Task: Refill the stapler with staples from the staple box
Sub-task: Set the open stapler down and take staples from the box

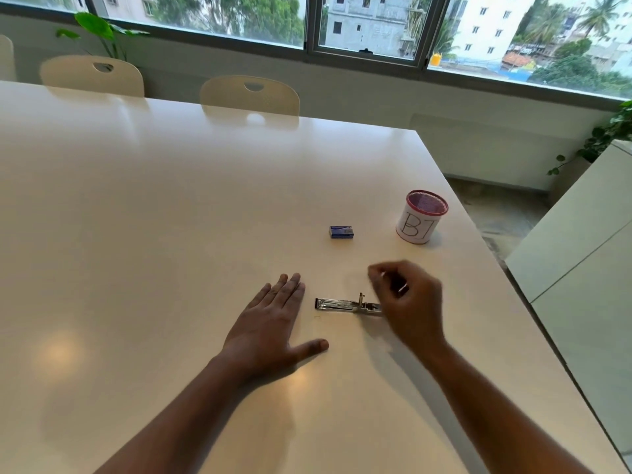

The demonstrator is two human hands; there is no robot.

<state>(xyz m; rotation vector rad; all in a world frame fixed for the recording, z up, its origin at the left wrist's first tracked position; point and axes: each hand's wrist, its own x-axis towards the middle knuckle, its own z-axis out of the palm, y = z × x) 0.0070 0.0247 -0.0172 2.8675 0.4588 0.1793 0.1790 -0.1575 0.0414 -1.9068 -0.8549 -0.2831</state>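
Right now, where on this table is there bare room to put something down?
The table's whole left half, left of the left hand, is bare. It's crowded on the right: stapler, right hand, staple box and mesh cup cluster there.

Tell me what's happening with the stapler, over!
Left hand flat on table, empty. Right hand curled at stapler, blurred. Stapler lies open. Staple box untouched beyond it. Nothing blocking.
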